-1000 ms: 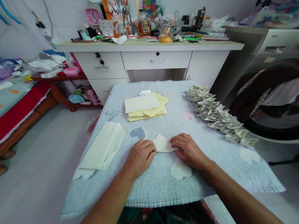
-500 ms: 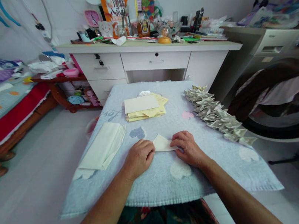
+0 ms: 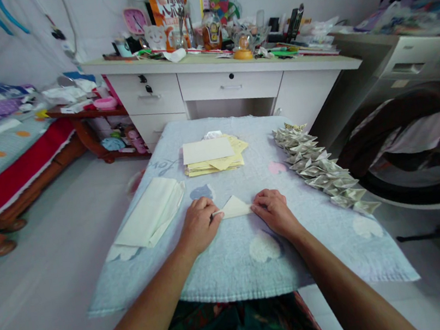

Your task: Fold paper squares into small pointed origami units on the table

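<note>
A small pale sheet of paper [image 3: 234, 207], folded to a peak at the top with a straight band along its bottom, lies on the cloth-covered table [image 3: 227, 268]. My left hand [image 3: 200, 223] pinches its left corner, fingers closed. At the opposite corner my right hand [image 3: 273, 208] grips the paper between thumb and fingers. Beyond the hands sits a stack of yellowish paper [image 3: 214, 164] with a plain cream sheet [image 3: 207, 150] on top. To the left lies a bundle of larger folded white paper [image 3: 150, 213].
Rows of pointed folded-paper pieces [image 3: 319, 166] run along the table's right side. Behind stands a white desk [image 3: 228, 84] crowded with jars, bags and a pink clock [image 3: 135, 21]. A washing machine [image 3: 407, 65] is on the right, a bed [image 3: 4, 158] on the left.
Both hands have shifted slightly outward to the paper's two ends. More of the folded sheet and its bottom band now shows between them. The view has tilted a little.
</note>
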Available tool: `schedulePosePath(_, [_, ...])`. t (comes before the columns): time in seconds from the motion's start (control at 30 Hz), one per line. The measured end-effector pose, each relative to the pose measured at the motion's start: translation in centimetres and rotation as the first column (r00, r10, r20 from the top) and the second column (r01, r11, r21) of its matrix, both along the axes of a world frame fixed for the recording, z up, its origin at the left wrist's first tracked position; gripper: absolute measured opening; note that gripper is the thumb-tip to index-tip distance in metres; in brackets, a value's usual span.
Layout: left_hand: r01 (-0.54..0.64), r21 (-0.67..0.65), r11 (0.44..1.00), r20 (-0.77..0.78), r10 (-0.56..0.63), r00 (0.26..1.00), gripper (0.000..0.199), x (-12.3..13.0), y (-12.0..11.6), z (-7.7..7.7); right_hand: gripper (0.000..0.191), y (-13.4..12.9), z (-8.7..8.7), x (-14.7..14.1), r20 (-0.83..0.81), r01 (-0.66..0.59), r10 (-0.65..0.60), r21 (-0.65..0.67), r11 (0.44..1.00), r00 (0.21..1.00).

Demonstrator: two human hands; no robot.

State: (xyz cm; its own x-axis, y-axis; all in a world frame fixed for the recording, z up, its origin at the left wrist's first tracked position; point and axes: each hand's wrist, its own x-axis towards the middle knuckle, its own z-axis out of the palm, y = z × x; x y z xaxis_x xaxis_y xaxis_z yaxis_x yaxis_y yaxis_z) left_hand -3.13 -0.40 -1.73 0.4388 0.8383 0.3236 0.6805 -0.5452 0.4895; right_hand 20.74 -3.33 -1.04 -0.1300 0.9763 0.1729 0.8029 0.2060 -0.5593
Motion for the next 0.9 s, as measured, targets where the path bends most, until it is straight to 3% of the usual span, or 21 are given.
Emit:
schedulePosePath(0.3, [-0.112, 0.026, 0.993, -0.103, 0.115, 0.988, 0.025, 0.04, 0.24, -0.37, 0.015, 0.05, -0.5, -0.43, 0.042, 0.119, -0.119, 0.003, 0.993, 0.992])
schedulePosePath(0.9, [-0.197, 0.004, 0.98, -0.222, 0.193, 0.956, 0.026, 0.37, 0.38, 0.01, 0.017, 0.0, -0.08, -1.0, 0.087, 0.184, -0.183, -0.001, 0.983, 0.979])
